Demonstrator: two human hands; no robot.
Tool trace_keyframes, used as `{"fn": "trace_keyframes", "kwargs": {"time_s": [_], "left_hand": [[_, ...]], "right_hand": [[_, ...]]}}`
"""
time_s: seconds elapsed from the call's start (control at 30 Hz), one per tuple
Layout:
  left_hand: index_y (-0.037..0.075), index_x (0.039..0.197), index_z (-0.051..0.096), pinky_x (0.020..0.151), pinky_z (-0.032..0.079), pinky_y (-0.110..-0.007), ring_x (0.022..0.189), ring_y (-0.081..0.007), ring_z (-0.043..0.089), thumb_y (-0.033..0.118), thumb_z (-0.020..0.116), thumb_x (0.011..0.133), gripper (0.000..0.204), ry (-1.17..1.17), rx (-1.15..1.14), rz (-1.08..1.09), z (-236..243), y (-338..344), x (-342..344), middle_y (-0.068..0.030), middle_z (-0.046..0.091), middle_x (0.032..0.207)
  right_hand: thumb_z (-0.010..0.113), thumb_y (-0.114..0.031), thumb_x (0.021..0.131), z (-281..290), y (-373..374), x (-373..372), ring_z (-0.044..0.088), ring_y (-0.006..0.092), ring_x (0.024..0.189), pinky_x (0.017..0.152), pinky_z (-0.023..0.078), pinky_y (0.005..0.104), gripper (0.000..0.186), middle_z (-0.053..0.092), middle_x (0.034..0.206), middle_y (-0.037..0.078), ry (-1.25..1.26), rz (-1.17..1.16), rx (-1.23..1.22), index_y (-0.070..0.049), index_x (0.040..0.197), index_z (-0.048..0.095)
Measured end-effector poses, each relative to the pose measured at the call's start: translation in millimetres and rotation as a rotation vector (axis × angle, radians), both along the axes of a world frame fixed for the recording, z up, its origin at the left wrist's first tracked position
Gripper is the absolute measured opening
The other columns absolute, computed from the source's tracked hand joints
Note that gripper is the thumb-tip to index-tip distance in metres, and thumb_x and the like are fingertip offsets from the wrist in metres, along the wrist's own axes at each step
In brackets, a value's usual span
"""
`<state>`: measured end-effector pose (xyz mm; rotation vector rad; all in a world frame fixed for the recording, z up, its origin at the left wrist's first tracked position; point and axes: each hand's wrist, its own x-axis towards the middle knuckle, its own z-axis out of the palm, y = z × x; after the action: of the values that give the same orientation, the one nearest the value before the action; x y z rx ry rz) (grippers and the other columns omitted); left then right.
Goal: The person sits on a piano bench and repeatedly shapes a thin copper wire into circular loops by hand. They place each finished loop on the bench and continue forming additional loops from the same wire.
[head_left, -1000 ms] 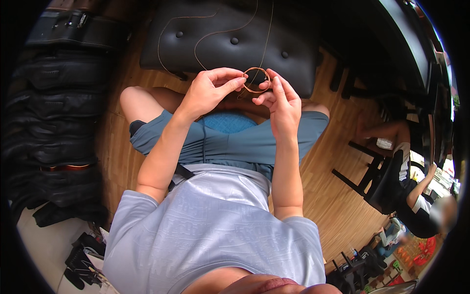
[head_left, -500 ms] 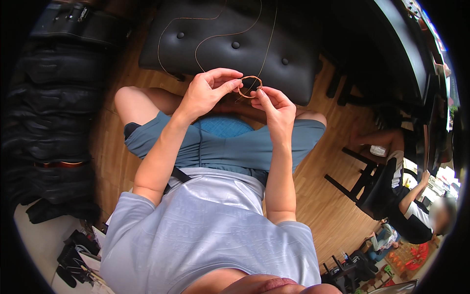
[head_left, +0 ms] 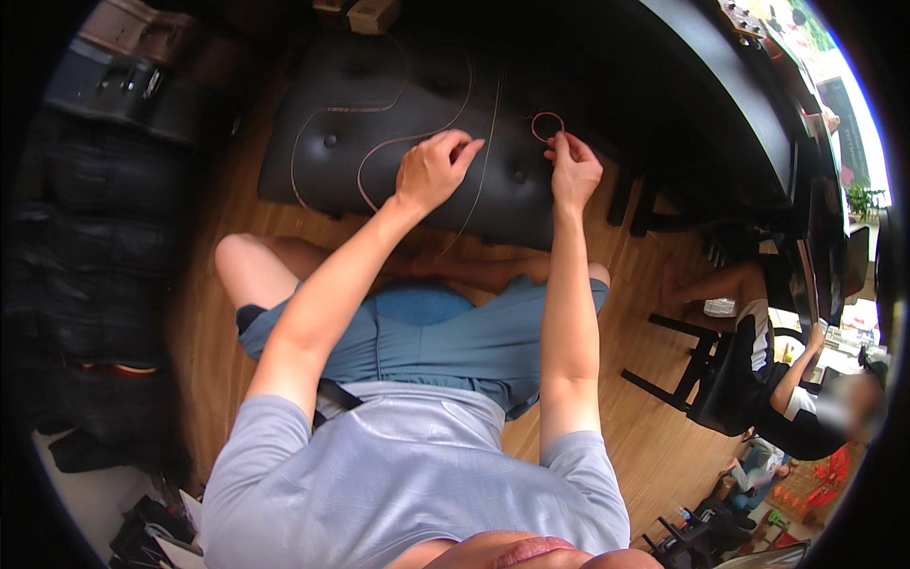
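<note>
My right hand (head_left: 575,171) is raised over the right end of a black padded bench. Its fingers pinch the lower edge of a thin copper-coloured wire string coiled into a ring (head_left: 548,114). My left hand (head_left: 438,169) is over the bench's middle with its fingers closed. Its fingertips come close to a thin straight wire string (head_left: 496,114); whether they hold it, I cannot tell. Two more strings lie in loose curves across the bench: a copper-coloured string (head_left: 362,163), partly behind my left hand, and another thin string (head_left: 296,152) farther left.
The black tufted bench (head_left: 417,95) stands before my crossed legs on a wooden floor (head_left: 607,408). Dark cases (head_left: 104,209) line the left side. A large black piece of furniture (head_left: 730,85) stands at the right. Another person (head_left: 796,398) sits at the right.
My hands have moved apart and forward over the bench. The ring has left my left hand and gone right with my right hand. The view has shifted, showing more of the bench.
</note>
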<state>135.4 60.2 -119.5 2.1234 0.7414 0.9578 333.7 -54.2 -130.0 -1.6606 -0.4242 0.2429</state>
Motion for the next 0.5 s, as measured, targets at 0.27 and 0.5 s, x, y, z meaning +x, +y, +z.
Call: {"fn": "trace_keyframes", "kwargs": {"time_s": [0.27, 0.5], "left_hand": [[0.006, 0.076, 0.067, 0.054, 0.047, -0.039, 0.059, -0.0288, 0.062, 0.024, 0.070, 0.093, 0.025, 0.029, 0.145, 0.077, -9, -10, -4, -0.0082, 0.064, 0.066], [0.006, 0.065, 0.057, 0.053, 0.044, -0.042, 0.057, -0.0305, 0.058, 0.024, 0.070, 0.093, 0.036, 0.115, 0.204, 0.048, -7, -9, -1, -0.0091, 0.057, 0.060]], "right_hand": [[0.069, -0.023, 0.097, -9, -3, -35, 0.054, 0.0101, 0.054, 0.054, 0.045, 0.0269, 0.029, 0.061, 0.063, 0.003, -0.276, -0.309, -0.062, 0.001, 0.081, 0.066], [0.068, -0.011, 0.091, -13, -7, -38, 0.039, 0.0264, 0.043, 0.045, 0.033, 0.0374, 0.040, 0.044, 0.052, 0.012, -0.541, -0.042, -0.132, -0.002, 0.058, 0.045]]}}
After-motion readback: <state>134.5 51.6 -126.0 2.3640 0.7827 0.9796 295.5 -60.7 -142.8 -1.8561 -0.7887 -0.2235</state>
